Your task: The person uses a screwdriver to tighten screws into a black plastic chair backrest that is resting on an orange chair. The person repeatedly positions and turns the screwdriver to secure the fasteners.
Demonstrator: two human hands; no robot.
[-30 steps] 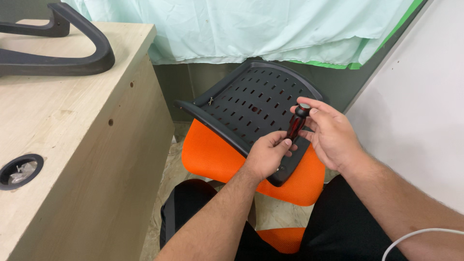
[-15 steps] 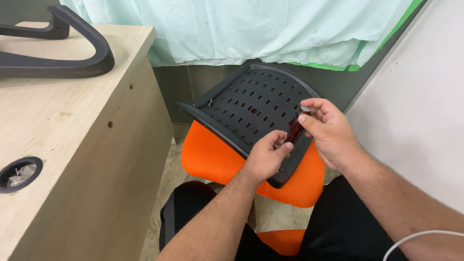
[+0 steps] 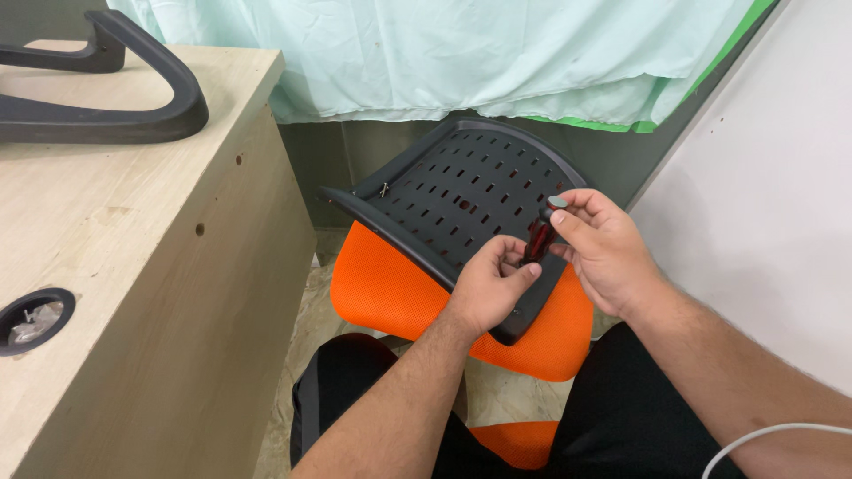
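Observation:
A black perforated plastic chair panel [image 3: 461,195] lies tilted on an orange mesh cushion [image 3: 390,293]. A short red-and-black screwdriver [image 3: 539,236] stands upright on the panel's near right edge. My right hand [image 3: 603,248] grips its handle from the top. My left hand [image 3: 488,288] pinches the lower shaft, fingers resting on the panel's edge. The tip is hidden behind my left fingers. A small screw [image 3: 384,189] sticks out near the panel's far left corner.
A light wooden desk [image 3: 133,266] stands at left, with a black chair armrest [image 3: 115,111] on top and a round cable hole [image 3: 34,318]. A pale green cloth [image 3: 444,53] hangs behind. A white wall is at right. A white cable [image 3: 763,439] crosses the lower right.
My right hand has shifted its fingers around the screwdriver handle, turning it slightly. My left hand and the panel stay in place.

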